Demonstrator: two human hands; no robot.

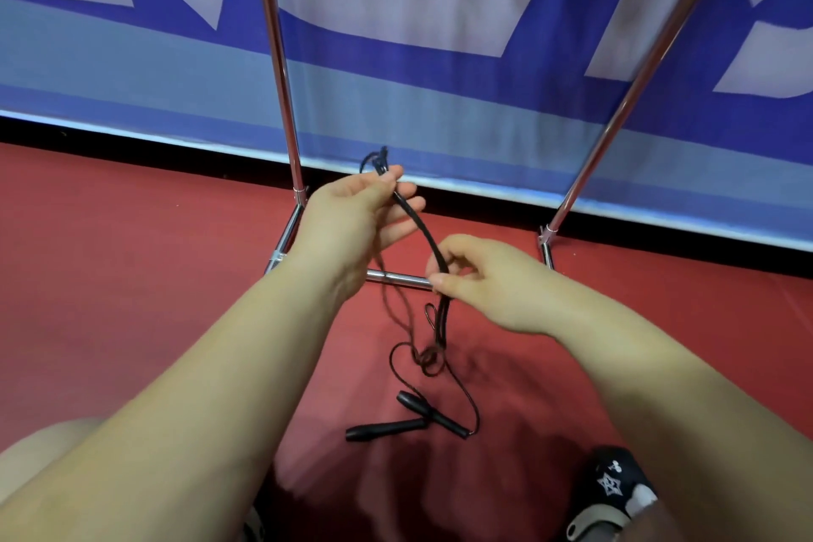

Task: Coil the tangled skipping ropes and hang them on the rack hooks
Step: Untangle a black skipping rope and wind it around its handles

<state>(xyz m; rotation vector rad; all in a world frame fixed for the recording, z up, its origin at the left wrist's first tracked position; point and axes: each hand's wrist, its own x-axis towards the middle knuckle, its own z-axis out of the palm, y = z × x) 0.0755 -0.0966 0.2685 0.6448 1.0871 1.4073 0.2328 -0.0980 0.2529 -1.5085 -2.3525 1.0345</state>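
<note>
scene: a black skipping rope (433,253) is held up over a red floor (132,277) in front of a chrome rack (281,92) and a blue-and-white banner (440,13).
left hand: the left hand (352,216) is raised, and a gathered bunch of cord is pinched between thumb and fingertips near the top, the other fingers loosely spread.
right hand: the right hand (479,277) is lower, and its curled fingers are closed round the doubled strands.
rope: from the right hand the cord hangs down to a small knot of loops (429,359) just above the floor; both handles (409,420) lie crossed on the floor, touching.
rack: only the uprights and the base bar (396,276) are seen; the hooks are out of view.
step in hand: judged as gathering the cord into even loops, with the tangle not yet cleared.
done well: the knot is best shaken loose before more cord is taken up; loops are best kept equal and laid into the upper pinch, the lower grip kept slack enough for cord to slide.
risk: if the strands are pulled taut, the knot is likely tightened.
</note>
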